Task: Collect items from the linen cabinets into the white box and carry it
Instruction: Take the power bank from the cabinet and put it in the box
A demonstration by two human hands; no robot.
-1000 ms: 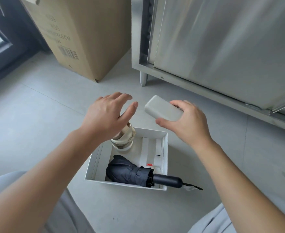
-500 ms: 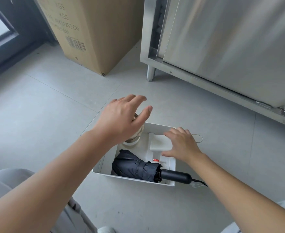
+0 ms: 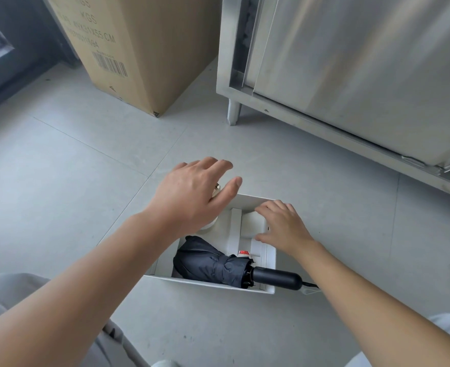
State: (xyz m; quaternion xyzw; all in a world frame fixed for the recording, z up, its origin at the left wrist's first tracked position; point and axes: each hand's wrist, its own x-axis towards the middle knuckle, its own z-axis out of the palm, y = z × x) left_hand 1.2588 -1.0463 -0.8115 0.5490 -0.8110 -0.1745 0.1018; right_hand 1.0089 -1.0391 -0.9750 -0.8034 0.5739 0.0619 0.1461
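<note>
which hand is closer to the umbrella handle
Right. The right hand grips a white block in the white box, just beyond the umbrella handle; the left hand is farther off, over the cup at the box's far left corner.

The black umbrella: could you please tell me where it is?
Head view: the umbrella lies across the near end of the white box, its handle poking past the right wall, nearer than the right hand.
</note>
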